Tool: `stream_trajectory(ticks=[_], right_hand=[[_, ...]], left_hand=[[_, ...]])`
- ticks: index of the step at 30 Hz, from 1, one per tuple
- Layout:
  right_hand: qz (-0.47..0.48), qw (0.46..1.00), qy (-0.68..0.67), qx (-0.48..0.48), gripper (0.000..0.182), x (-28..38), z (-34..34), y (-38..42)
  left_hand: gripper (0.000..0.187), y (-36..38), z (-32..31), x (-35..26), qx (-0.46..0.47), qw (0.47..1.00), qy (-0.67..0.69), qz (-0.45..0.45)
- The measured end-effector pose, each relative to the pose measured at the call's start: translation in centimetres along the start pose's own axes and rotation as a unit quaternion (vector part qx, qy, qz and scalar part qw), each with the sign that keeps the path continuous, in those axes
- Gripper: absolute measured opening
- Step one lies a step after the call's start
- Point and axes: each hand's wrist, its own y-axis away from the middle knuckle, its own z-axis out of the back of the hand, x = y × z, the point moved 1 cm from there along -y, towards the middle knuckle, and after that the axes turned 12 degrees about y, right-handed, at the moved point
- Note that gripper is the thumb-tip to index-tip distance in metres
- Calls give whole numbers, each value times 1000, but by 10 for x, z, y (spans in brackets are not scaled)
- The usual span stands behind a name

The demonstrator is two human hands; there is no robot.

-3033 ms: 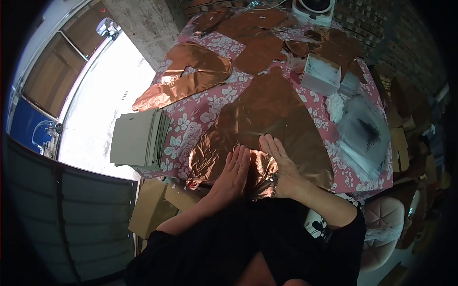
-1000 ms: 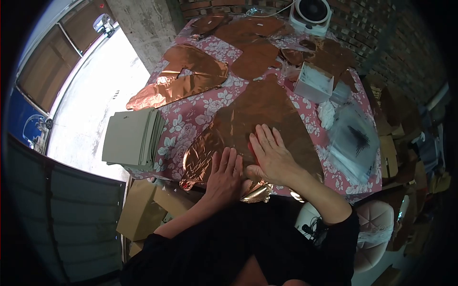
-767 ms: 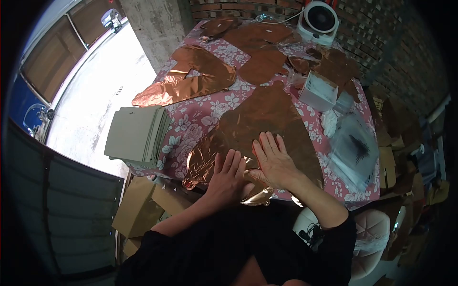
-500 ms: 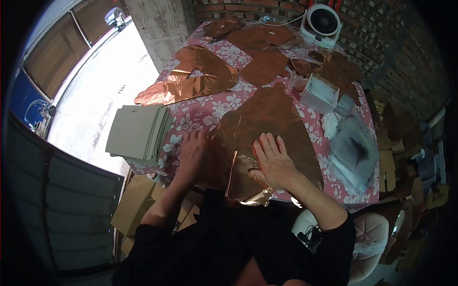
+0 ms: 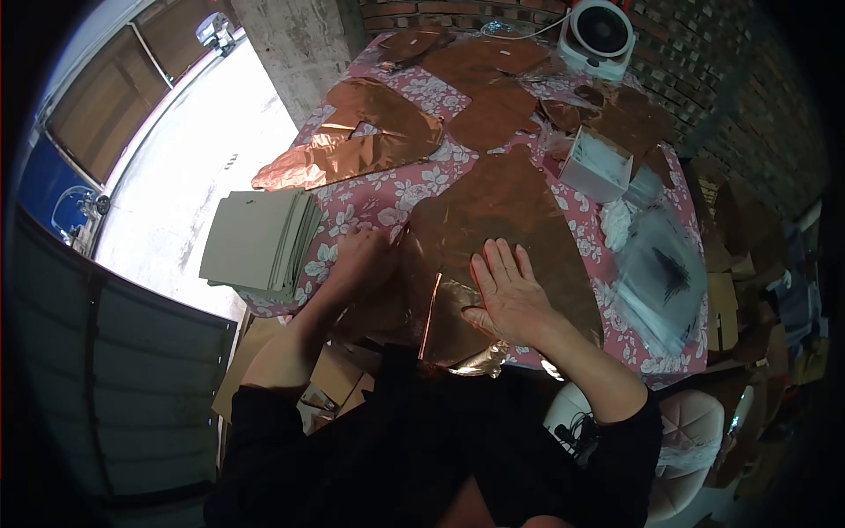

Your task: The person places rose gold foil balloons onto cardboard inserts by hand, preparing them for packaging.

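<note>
A large copper-coloured foil sheet [image 5: 493, 207] lies on the pink floral tablecloth [image 5: 422, 180] in front of me. My right hand [image 5: 510, 295] rests flat on it, fingers spread, beside a folded foil part [image 5: 453, 326] with a shiny crumpled lower edge. At the sheet's left edge is my left hand [image 5: 363, 255], its fingers curled and in shadow; whatever they hold is hidden. Left of that hand stands a stack of grey-green boards [image 5: 251, 238].
More foil pieces [image 5: 378, 123] lie farther back. On the right are an open white box [image 5: 597, 165] and clear plastic bags [image 5: 664, 273]. A white fan [image 5: 598, 40] stands at the back. Cardboard boxes [image 5: 339, 374] are below the table, near a white chair [image 5: 687, 431].
My left hand has moved slightly right and its fingers have curled in at the foil's edge. My right hand stays flat on the foil. The view has shifted a little.
</note>
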Motion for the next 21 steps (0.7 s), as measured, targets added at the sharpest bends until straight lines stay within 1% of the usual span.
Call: stream_trajectory(ticks=[2,3,5,6,8,9,11,12,14,15,17,18,20,21], right_hand=[[-2,1000,-5,-8,84,0,-2,0],[0,1000,-8,-14,84,0,-3,1],[-2,1000,-8,-12,84,-1,-2,0],[-1,1000,-5,-11,84,-1,-3,1],[-1,1000,-13,-18,83,0,-4,1],[-2,1000,-19,-25,83,0,-4,1],[-4,999,-20,-26,83,0,-2,1],[-4,999,-21,-26,83,0,-1,2],[-4,999,-19,-28,83,0,-1,2],[-2,999,-17,-30,83,0,-1,2],[-3,999,-16,-31,82,-1,-2,2],[-2,999,-15,-31,82,-1,-3,2],[-4,999,-19,-34,82,-1,-5,2],[-3,999,-23,-37,82,-1,-5,2]], left_hand=[[26,-8,8,-1,57,993,96,48],[26,-14,9,0,59,993,95,48],[31,-24,11,1,106,970,203,78],[31,-27,15,0,108,970,202,79],[31,-33,27,-6,198,953,197,115],[31,-36,32,-10,198,954,196,114],[26,-41,37,-15,282,907,262,173],[26,-43,37,-15,283,907,261,170],[20,-45,34,-11,291,882,362,85],[20,-48,29,-6,293,882,361,83],[21,-54,21,-3,290,806,515,5],[21,-56,19,-1,293,806,514,4],[34,-54,22,-7,307,799,516,-16],[34,-51,21,-12,309,799,515,-17]])
